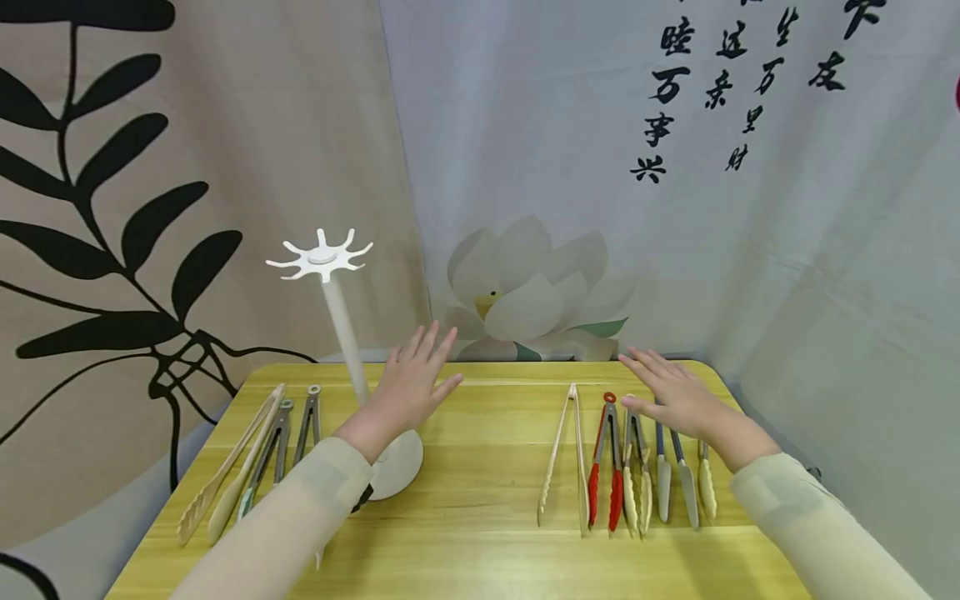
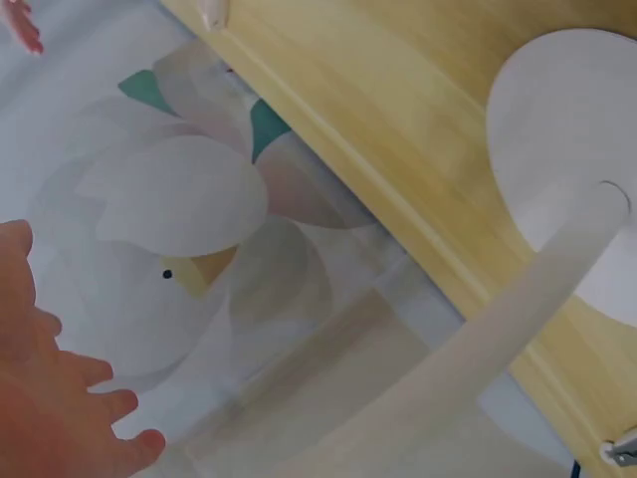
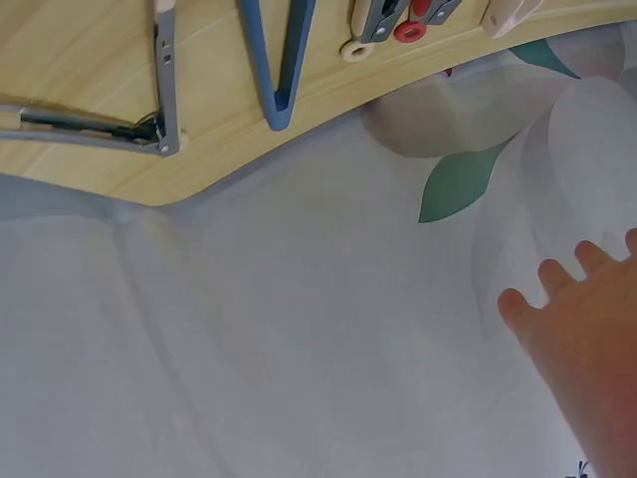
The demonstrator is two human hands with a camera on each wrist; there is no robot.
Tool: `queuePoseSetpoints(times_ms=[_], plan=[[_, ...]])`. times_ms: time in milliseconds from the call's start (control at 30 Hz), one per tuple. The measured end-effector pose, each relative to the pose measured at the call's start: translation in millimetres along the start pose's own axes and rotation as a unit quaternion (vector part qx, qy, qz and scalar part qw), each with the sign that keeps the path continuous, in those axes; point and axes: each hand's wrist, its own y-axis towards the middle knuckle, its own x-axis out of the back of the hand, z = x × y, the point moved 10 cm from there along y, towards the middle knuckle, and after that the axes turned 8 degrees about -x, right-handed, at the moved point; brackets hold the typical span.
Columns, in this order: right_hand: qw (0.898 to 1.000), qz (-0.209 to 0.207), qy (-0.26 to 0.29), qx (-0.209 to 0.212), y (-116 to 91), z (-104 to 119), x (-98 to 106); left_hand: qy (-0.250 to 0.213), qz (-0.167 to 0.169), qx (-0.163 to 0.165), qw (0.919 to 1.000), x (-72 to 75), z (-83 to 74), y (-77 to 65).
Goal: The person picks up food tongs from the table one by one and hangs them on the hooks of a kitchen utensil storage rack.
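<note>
Both hands are raised over the table with fingers spread, holding nothing. My left hand (image 1: 408, 387) is beside the pole of a white stand, which has a ring of curved hooks (image 1: 322, 257) on top and a round base (image 1: 401, 467). My right hand (image 1: 686, 400) hovers at the far end of a row of tongs, overlapping some of them. That row has pale beige tongs (image 1: 581, 467), red-tipped tongs (image 1: 617, 500), cream-tipped tongs (image 1: 646, 500), blue tongs (image 3: 280, 108) and another cream-tipped pair (image 1: 707, 487), partly hidden by the hand.
Left of the stand lie beige tongs (image 1: 227, 500), metal tongs with pale green ends (image 1: 281, 437) and another metal pair (image 1: 309, 417), partly behind my left sleeve. The wooden table (image 1: 480, 492) ends at a printed curtain (image 1: 525, 125) behind it.
</note>
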Motion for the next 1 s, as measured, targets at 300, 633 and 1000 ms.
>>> queuePoseSetpoints(times_ms=[300,633,1000], plan=[[1.000,-0.014,0.012,0.020,5,16,-5,-0.040,-0.073,-0.026,0.9962,29.0,-8.5,2.0],[0.998,-0.015,0.041,0.043,12,39,-18,-0.156,-0.184,-0.057,0.9688,67.4,-14.4,-3.7],[0.991,0.007,0.124,0.041,22,68,-29,-0.214,-0.344,-0.105,0.9083,122.7,-17.0,-33.8]])
